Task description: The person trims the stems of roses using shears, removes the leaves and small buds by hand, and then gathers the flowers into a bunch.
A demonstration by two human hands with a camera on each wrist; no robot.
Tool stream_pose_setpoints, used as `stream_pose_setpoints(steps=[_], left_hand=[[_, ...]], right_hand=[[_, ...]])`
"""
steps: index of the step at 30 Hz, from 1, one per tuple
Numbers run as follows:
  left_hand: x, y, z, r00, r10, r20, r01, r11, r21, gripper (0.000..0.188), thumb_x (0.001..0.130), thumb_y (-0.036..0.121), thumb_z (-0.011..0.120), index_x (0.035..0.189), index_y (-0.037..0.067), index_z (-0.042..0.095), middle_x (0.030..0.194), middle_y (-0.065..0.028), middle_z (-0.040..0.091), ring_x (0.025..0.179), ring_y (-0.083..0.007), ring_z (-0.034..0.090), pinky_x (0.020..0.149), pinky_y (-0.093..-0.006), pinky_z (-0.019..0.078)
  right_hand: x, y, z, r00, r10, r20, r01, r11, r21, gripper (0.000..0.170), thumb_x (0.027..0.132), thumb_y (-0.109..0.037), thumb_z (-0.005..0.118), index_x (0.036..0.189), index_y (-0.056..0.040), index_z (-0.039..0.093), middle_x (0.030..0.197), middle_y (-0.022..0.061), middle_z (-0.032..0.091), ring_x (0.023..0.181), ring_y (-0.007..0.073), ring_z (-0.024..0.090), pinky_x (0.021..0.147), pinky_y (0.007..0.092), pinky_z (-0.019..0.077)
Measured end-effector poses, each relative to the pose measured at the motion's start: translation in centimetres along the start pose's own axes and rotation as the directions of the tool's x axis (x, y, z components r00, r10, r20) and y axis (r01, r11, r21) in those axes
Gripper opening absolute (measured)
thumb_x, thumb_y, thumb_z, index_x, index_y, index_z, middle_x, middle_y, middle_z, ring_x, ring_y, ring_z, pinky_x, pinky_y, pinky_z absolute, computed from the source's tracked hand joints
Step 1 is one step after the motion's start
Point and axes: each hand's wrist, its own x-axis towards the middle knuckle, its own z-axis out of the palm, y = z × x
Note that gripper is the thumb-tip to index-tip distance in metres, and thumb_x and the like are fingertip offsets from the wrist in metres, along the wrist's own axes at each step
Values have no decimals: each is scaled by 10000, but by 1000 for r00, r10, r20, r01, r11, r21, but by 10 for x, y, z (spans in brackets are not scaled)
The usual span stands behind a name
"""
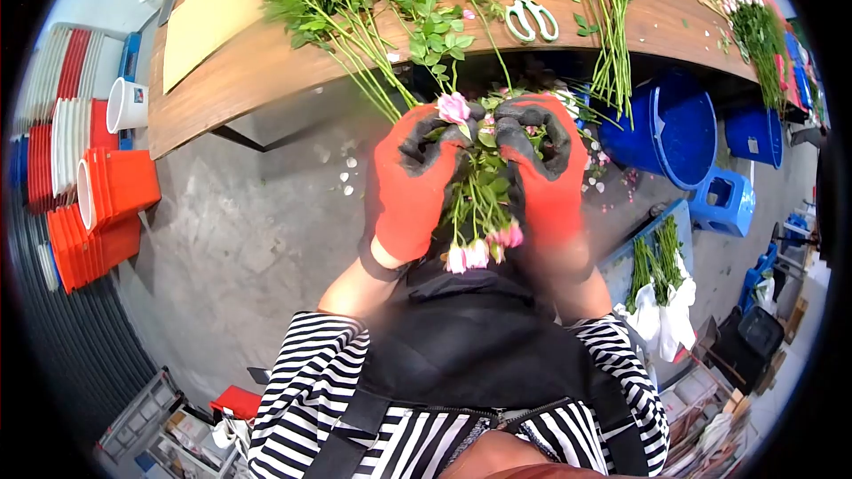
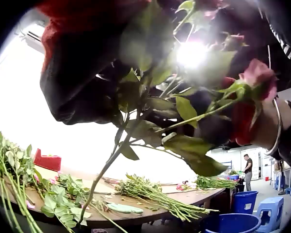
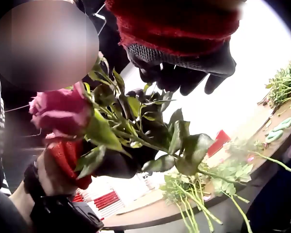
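Red gloves with dark palms cover both hands, raised side by side above the lap in the head view. The left hand (image 1: 413, 182) grips leafy rose stems (image 1: 479, 200), their pink blooms (image 1: 477, 255) hanging downward. Beside its fingertips is one pink rose (image 1: 453, 108). Curled fingers of the right hand (image 1: 550, 168) pinch the same bunch from the other side. In the left wrist view, a long stem (image 2: 104, 170) slants down from the leaves. The right wrist view has the right hand (image 3: 184, 63) over the foliage and a large rose (image 3: 60, 111); leaves partly hide the left fingers.
Across the front, a wooden table (image 1: 293, 58) bears rose bunches (image 1: 333, 0), green-handled scissors (image 1: 531, 19) and long stems (image 1: 612, 44). Blue buckets (image 1: 661, 129) and a blue stool (image 1: 723, 201) stand at the right. Orange bins (image 1: 120, 186) are at the left. Petals dot the floor.
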Motion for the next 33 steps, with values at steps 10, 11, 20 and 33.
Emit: stream_pose_setpoints(steps=[10, 11, 20, 33], left_hand=[[24, 7, -13, 998, -58, -38, 52, 986, -158, 267, 873, 53, 642, 1122, -39, 615, 1002, -79, 675, 892, -128, 606, 833, -268, 466], [23, 9, -11, 999, -37, -15, 35, 989, -146, 259, 867, 46, 645, 1112, -33, 619, 990, -71, 673, 885, -124, 603, 825, -266, 464], [7, 4, 2, 962, 263, 69, -272, 923, 273, 291, 684, -46, 698, 971, -10, 661, 964, -104, 627, 856, -220, 619, 770, -301, 484], [5, 9, 3, 949, 268, 167, -311, 881, 357, 236, 752, -19, 652, 986, -41, 631, 1005, -95, 616, 904, -185, 590, 847, -297, 461]], right_hand=[[12, 22, -26, 992, -122, 35, 115, 741, -661, 338, 768, -48, 732, 1092, -43, 631, 1044, 71, 649, 1001, 223, 592, 875, 322, 472], [14, 12, -22, 997, -29, -77, -3, 925, -381, 389, 730, -83, 762, 1103, -82, 651, 1104, 65, 638, 1056, 273, 564, 934, 359, 440], [18, -47, 4, 948, -309, 81, 308, 814, -493, 443, 628, -183, 843, 1020, -93, 657, 1031, 62, 630, 1018, 312, 553, 981, 441, 378], [6, -39, 9, 998, 40, -56, -37, 998, 46, 334, 713, 6, 710, 1037, -21, 637, 997, 94, 650, 1016, 236, 579, 897, 331, 445]])
